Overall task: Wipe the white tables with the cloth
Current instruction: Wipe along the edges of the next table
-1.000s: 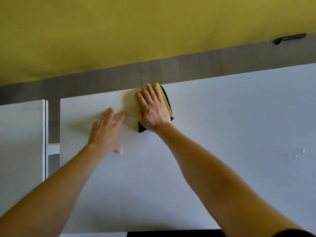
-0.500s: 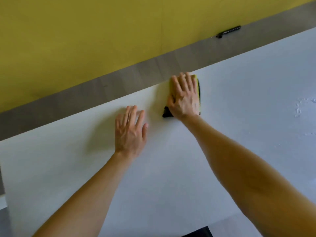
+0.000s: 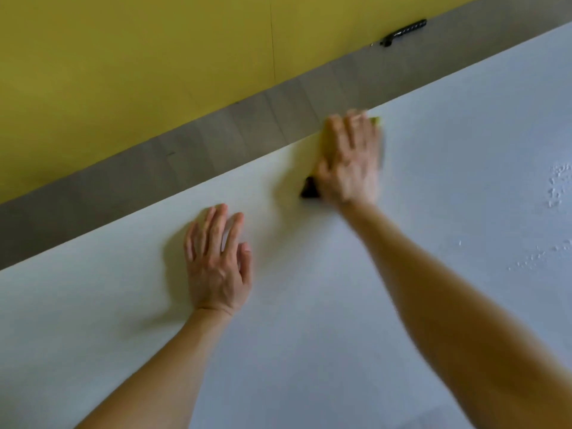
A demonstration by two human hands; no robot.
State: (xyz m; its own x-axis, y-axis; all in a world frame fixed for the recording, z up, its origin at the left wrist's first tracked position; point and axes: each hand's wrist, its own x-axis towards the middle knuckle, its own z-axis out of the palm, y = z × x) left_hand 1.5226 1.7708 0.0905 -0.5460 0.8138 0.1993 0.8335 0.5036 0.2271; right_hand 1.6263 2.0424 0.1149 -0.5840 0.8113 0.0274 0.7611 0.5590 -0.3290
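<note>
A white table [image 3: 309, 335] fills most of the view. My right hand [image 3: 349, 159] lies flat, fingers straight, pressing a folded yellow and black cloth [image 3: 309, 188] onto the table near its far edge. The hand is blurred and covers most of the cloth; only a black corner and a yellow tip show. My left hand [image 3: 216, 261] rests flat on the table, fingers straight, to the left of and nearer than the cloth, holding nothing.
Water droplets [image 3: 558, 187] speckle the table at the right. Beyond the far edge lies a strip of grey wood floor [image 3: 185, 162] and a yellow wall [image 3: 154, 57]. A small black object [image 3: 402, 32] lies at the wall's foot.
My right hand has slid the cloth rightward along the far edge. The left hand has followed across the table. The view has swung right, so the neighbouring table at left is gone.
</note>
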